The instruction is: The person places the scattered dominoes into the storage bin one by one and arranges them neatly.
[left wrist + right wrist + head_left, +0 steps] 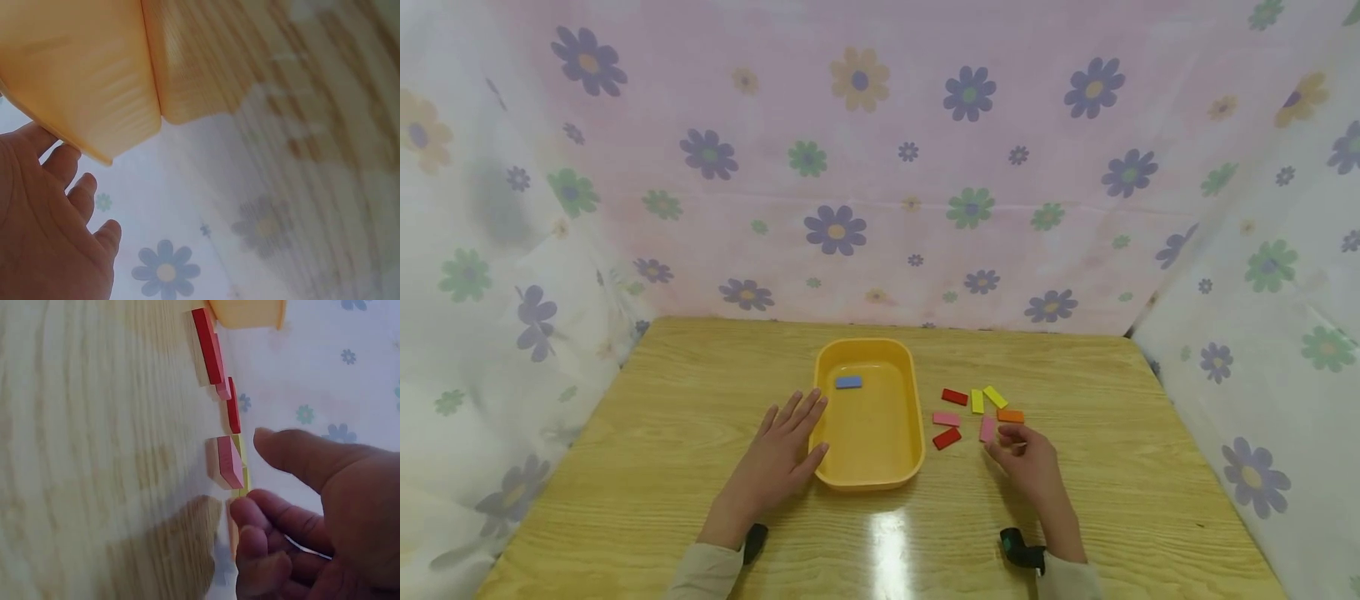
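A yellow plastic tray (pixel 871 482) stands on the table, a blue block (pixel 848 382) lying flat inside it toward the back. My left hand (pixel 782 454) rests on the tray's left rim with fingers spread; the left wrist view shows its fingertips against the tray wall (pixel 81 81). Just right of the tray lie two red blocks, two pink, two yellow and an orange block (pixel 1011 416). My right hand (pixel 1028 462) hovers beside the nearer pink block (pixel 987 429). In the right wrist view, thumb and fingers stand apart near that pink block (pixel 229 462), nothing between them.
The wooden table (pixel 1150 483) reaches flowered cloth (pixel 910 167) at the back and both sides. One red block (pixel 947 438) lies close to the tray's right wall. Two yellow blocks (pixel 977 402) lie behind the nearer pink one. Each wrist wears a black device (pixel 1018 546).
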Tool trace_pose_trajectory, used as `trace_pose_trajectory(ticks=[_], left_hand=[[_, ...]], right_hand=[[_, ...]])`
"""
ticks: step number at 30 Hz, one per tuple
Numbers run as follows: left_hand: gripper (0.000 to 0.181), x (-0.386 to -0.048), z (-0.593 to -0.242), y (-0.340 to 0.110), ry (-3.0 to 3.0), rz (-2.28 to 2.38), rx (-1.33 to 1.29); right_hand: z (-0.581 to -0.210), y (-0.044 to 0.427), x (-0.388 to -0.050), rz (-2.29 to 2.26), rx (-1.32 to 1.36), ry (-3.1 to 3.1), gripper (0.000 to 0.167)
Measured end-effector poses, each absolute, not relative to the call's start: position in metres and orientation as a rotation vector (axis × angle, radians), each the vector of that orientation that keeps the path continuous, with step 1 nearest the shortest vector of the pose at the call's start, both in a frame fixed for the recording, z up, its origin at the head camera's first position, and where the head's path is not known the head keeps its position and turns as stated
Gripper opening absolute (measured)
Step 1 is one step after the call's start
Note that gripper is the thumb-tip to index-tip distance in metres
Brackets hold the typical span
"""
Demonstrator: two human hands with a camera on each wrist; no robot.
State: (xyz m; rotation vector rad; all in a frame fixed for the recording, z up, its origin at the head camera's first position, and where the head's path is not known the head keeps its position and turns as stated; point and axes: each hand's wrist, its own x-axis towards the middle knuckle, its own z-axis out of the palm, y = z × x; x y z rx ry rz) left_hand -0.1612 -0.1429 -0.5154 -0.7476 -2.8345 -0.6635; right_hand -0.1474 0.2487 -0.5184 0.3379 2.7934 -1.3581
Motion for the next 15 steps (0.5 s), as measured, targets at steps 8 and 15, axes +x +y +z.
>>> trace_pose_trajectory(ticks=[8,15], left_hand=[[0.066,-0.16,-0.515,-0.144,-2.845,-0.672,-0.748],[0.066,-0.16,-0.515,-0.143,-2.832,-0.67,-0.764]], right_hand=[[-0.518,0.236,-0.161,-1.038,0.281,2.92,0.04],[-0.517,0.229,-0.17,-1.03,0.22,2.963,0.023]])
